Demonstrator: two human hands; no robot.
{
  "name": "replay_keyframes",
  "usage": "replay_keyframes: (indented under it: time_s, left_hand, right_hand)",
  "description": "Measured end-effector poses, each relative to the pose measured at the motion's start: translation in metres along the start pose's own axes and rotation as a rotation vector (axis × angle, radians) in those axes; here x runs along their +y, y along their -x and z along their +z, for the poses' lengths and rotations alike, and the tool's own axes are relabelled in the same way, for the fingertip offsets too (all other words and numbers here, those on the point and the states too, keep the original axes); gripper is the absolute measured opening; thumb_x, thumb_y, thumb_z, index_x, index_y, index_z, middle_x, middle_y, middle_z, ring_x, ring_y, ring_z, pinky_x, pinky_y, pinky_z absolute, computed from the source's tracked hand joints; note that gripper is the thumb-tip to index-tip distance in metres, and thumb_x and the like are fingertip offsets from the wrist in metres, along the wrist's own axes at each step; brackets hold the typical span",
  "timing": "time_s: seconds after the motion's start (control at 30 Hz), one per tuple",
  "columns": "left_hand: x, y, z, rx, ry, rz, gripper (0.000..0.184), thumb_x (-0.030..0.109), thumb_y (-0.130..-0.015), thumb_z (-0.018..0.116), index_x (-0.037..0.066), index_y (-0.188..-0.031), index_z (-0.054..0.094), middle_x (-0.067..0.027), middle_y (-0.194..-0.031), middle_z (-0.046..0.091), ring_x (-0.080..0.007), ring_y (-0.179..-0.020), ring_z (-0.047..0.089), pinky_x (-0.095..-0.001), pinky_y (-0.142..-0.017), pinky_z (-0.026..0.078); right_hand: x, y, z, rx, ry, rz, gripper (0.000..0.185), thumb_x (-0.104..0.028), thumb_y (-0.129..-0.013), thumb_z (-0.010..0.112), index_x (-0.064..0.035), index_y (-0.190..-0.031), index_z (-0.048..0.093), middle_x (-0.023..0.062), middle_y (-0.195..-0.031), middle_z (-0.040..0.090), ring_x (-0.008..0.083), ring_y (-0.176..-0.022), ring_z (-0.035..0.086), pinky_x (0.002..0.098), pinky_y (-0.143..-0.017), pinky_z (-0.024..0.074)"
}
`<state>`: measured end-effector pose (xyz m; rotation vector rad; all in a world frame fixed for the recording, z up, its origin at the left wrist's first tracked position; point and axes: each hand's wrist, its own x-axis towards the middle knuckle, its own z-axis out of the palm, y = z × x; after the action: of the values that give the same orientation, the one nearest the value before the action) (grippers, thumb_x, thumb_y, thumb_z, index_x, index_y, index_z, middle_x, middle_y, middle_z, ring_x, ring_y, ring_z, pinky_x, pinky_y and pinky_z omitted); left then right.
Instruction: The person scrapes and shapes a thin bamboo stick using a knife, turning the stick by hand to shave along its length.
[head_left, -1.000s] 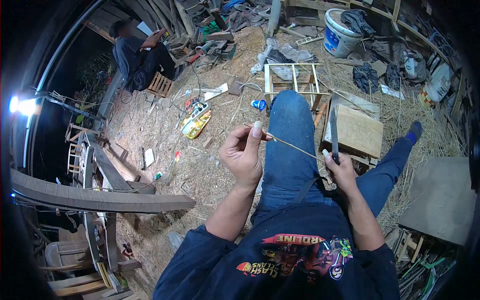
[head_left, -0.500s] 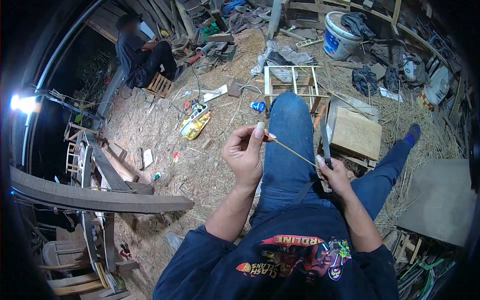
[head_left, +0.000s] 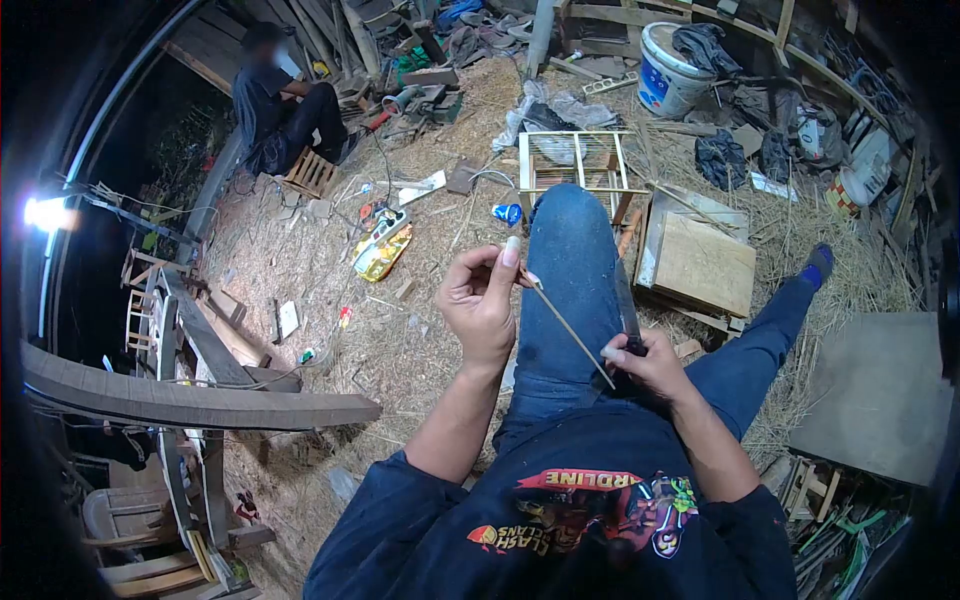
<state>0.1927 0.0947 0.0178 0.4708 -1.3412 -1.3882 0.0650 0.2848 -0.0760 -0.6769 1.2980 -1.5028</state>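
My left hand [head_left: 478,305] pinches one end of a thin bamboo-like stick [head_left: 570,332] between thumb and fingers. The stick slants down to the right across my jeans, its far end loose near my right hand. In my right hand [head_left: 652,366] is a knife [head_left: 628,306] with a dark handle, gripped in closed fingers, its blade pointing up and away over my thigh. The right thumb lies close to the stick; whether it touches is hard to tell. A small frame of thin sticks [head_left: 575,165] stands beyond my knee.
Wooden boards [head_left: 700,262] are stacked right of my knee. A long curved beam [head_left: 200,398] juts in from the left. A power strip [head_left: 383,232] lies on a yellow packet amid shavings. Farther back are a white bucket [head_left: 672,75] and a seated person [head_left: 285,105].
The stick's far end has come away from my right thumb and swung lower, so it slopes more steeply. My right hand and the knife have shifted slightly left and down.
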Motion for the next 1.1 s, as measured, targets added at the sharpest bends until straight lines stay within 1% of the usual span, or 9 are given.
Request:
replay_keyframes:
  time_s: [0.03,0.13,0.23,0.37,0.47,0.57,0.83,0.9,1.1]
  left_hand:
    - [-0.001,0.0,0.001,0.002,-0.007,0.003,0.008,0.004,-0.091,0.068,-0.002,-0.095,0.064,-0.011,-0.078,0.067,-0.0157,-0.064,0.064,-0.0279,-0.058,0.054]
    - [0.0,0.0,0.006,0.035,-0.022,-0.014,0.009,0.004,-0.09,0.069,-0.002,-0.096,0.065,-0.0107,-0.079,0.068,-0.0149,-0.065,0.064,-0.0273,-0.058,0.055]
    - [-0.005,-0.001,0.008,0.033,-0.039,-0.064,0.011,0.004,-0.089,0.071,-0.003,-0.097,0.065,-0.0104,-0.08,0.068,-0.0144,-0.066,0.065,-0.0267,-0.059,0.055]
    - [-0.009,-0.001,0.012,0.034,-0.012,-0.08,0.014,0.004,-0.089,0.071,-0.003,-0.099,0.065,-0.0105,-0.082,0.068,-0.0148,-0.067,0.065,-0.0269,-0.059,0.055]
    - [-0.011,0.001,0.015,0.032,0.005,-0.092,0.016,0.006,-0.09,0.071,-0.004,-0.101,0.066,-0.009,-0.082,0.069,-0.0126,-0.065,0.066,-0.0245,-0.059,0.055]
    - [-0.015,0.009,0.016,-0.092,-0.028,-0.219,0.016,0.007,-0.09,0.07,-0.003,-0.102,0.066,-0.0079,-0.082,0.069,-0.0121,-0.068,0.066,-0.025,-0.063,0.056]
    - [-0.022,0.031,0.021,-0.234,-0.052,-0.355,0.017,0.007,-0.091,0.07,-0.003,-0.104,0.066,-0.0073,-0.083,0.069,-0.0112,-0.07,0.066,-0.0251,-0.064,0.056]
    - [-0.027,0.035,0.021,-0.241,-0.035,-0.369,0.017,0.008,-0.091,0.07,-0.003,-0.104,0.066,-0.0089,-0.084,0.068,-0.0137,-0.07,0.065,-0.0273,-0.064,0.055]
    - [-0.033,0.046,0.023,-0.235,-0.065,-0.429,0.018,0.01,-0.093,0.068,-0.002,-0.107,0.066,-0.0084,-0.084,0.068,-0.013,-0.069,0.065,-0.0267,-0.063,0.054]
  right_hand:
    - [-0.004,0.001,0.001,-0.039,0.017,0.014,0.017,-0.018,-0.086,0.076,-0.0022,-0.088,0.072,-0.0002,-0.081,0.068,0.0061,-0.074,0.061,0.0233,-0.069,0.0485]
    - [0.0,-0.001,0.004,-0.042,0.097,-0.053,0.017,-0.014,-0.083,0.078,-0.0014,-0.093,0.073,-0.0005,-0.081,0.069,0.006,-0.072,0.061,0.0229,-0.068,0.048]
    - [-0.007,0.004,0.009,-0.061,0.062,-0.015,0.016,-0.012,-0.082,0.079,-0.0011,-0.093,0.073,-0.0009,-0.08,0.068,0.0059,-0.072,0.06,0.0219,-0.068,0.0474]
    - [-0.001,0.005,0.007,-0.096,-0.004,0.021,0.015,-0.011,-0.082,0.079,-0.0011,-0.092,0.073,-0.001,-0.079,0.068,0.0059,-0.072,0.06,0.0214,-0.067,0.0464]
    - [-0.004,0.005,0.009,-0.112,0.064,-0.012,0.015,-0.012,-0.083,0.079,-0.0012,-0.09,0.072,-0.0012,-0.078,0.067,0.0059,-0.071,0.059,0.0214,-0.065,0.0455]
    - [-0.006,0.005,0.013,-0.066,0.039,-0.018,0.015,-0.014,-0.083,0.079,-0.0022,-0.086,0.071,-0.0015,-0.077,0.066,0.006,-0.07,0.059,0.0221,-0.064,0.0451]
    - [-0.008,0.006,0.012,-0.034,0.071,-0.003,0.019,-0.02,-0.084,0.08,-0.0049,-0.081,0.068,-0.0035,-0.074,0.063,0.0055,-0.069,0.056,0.0228,-0.065,0.0447]
    - [-0.006,0.006,0.011,-0.031,0.072,-0.008,0.019,-0.02,-0.084,0.08,-0.0048,-0.081,0.068,-0.0035,-0.074,0.063,0.0056,-0.069,0.056,0.023,-0.065,0.0447]
    - [-0.002,0.005,0.012,-0.012,0.066,-0.047,0.016,-0.015,-0.084,0.079,-0.0048,-0.08,0.067,-0.0041,-0.074,0.063,0.0043,-0.067,0.056,0.021,-0.062,0.0439]
